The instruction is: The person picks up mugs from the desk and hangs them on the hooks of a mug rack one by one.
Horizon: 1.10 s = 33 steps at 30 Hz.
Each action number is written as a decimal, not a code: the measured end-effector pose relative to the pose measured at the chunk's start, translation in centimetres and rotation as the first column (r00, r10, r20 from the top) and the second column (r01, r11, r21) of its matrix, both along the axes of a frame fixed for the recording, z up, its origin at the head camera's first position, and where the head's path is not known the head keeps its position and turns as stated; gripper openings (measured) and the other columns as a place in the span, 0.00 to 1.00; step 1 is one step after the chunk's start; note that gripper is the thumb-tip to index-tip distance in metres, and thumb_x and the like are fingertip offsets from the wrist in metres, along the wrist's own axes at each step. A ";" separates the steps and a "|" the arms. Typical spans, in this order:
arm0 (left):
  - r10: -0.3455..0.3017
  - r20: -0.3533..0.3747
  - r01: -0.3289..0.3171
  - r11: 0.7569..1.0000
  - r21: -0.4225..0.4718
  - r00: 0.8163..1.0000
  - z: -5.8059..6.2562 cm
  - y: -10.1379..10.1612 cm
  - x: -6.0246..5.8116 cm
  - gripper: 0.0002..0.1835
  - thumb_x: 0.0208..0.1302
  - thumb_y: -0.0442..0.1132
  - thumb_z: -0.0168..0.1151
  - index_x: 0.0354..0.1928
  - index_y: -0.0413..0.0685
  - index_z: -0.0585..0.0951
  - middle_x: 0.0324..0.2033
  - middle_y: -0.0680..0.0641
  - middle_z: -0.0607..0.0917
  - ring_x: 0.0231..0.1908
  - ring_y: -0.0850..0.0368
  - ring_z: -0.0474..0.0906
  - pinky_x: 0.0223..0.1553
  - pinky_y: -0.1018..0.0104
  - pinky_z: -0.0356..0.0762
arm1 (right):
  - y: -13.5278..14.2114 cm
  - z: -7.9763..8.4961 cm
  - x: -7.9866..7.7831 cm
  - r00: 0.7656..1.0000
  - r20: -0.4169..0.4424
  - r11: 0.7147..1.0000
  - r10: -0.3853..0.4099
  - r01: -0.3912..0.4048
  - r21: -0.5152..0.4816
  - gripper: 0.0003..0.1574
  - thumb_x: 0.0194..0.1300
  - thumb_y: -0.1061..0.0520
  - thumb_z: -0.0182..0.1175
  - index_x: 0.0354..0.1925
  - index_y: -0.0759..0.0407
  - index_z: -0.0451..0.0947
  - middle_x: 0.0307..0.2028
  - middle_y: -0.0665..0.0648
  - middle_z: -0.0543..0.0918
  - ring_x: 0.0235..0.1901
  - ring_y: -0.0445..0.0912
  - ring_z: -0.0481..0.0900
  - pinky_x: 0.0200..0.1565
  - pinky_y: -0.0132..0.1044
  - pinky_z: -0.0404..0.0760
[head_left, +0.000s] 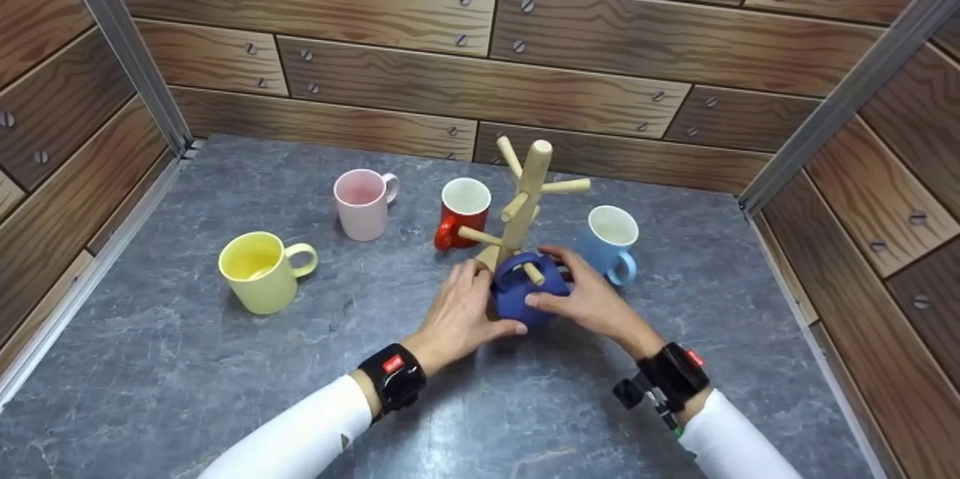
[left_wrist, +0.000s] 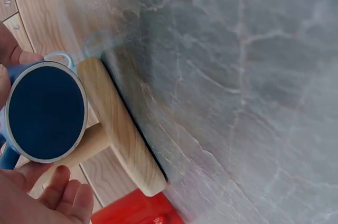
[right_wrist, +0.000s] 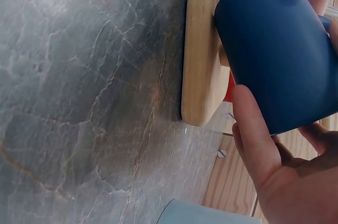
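A dark blue mug (head_left: 529,297) is held in both hands, tilted over, its handle on the upper side. One lower peg of the wooden mug tree (head_left: 517,227) appears to pass through that handle. My left hand (head_left: 461,304) grips the mug from the left, thumb along its near side. From the right, my right hand (head_left: 592,302) holds it with the thumb on the near side and fingers behind. The right wrist view shows the mug (right_wrist: 280,49) raised off the table beside the tree's base (right_wrist: 200,60). The left wrist view shows its round end (left_wrist: 47,110).
Behind the tree's left side stands a red mug (head_left: 465,212). A light blue mug (head_left: 609,239) is close to the right hand. Farther left are a pink mug (head_left: 361,205) and a yellow mug (head_left: 262,276). Wood-patterned walls (head_left: 375,81) enclose the grey table (head_left: 187,389).
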<state>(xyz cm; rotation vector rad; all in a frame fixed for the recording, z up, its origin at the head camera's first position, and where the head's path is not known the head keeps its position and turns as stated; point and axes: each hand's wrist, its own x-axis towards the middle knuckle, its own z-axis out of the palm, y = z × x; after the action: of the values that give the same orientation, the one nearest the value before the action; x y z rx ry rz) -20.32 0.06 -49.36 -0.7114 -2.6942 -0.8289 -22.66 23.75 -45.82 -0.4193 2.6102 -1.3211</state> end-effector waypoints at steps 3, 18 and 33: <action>0.000 0.014 0.000 1.000 0.006 1.000 0.0 0.0 0.1 0.49 0.51 0.68 0.77 0.60 0.33 0.76 0.53 0.42 0.75 0.52 0.45 0.72 0.57 0.50 0.76 | 0.1 0.1 0.1 1.000 0.012 1.000 0.005 -0.005 0.008 0.58 0.59 0.39 0.76 0.78 0.52 0.60 0.71 0.62 0.69 0.64 0.61 0.74 0.57 0.53 0.81; 0.012 0.138 -0.021 0.998 0.060 0.990 0.1 -1.1 0.3 0.57 0.48 0.72 0.75 0.69 0.39 0.70 0.66 0.40 0.70 0.65 0.42 0.69 0.68 0.45 0.68 | 0.3 -0.3 0.6 1.000 0.013 0.999 0.003 -0.003 0.039 0.63 0.59 0.36 0.75 0.80 0.54 0.55 0.73 0.64 0.66 0.69 0.62 0.69 0.64 0.59 0.74; 0.038 0.030 -0.039 0.999 0.037 0.999 0.6 -5.5 -0.3 0.57 0.59 0.80 0.56 0.76 0.43 0.64 0.75 0.38 0.63 0.76 0.39 0.56 0.74 0.39 0.56 | 3.2 1.1 1.4 0.991 -0.132 0.998 -0.032 0.024 -0.058 0.46 0.74 0.47 0.63 0.79 0.61 0.56 0.76 0.66 0.63 0.75 0.64 0.60 0.70 0.63 0.63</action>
<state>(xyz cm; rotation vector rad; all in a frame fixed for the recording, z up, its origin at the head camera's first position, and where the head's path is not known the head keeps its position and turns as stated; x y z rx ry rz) -20.66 -5.44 -48.75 -0.6423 -2.7009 -0.8851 -21.21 26.92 -44.70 -0.4973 2.7001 -1.4254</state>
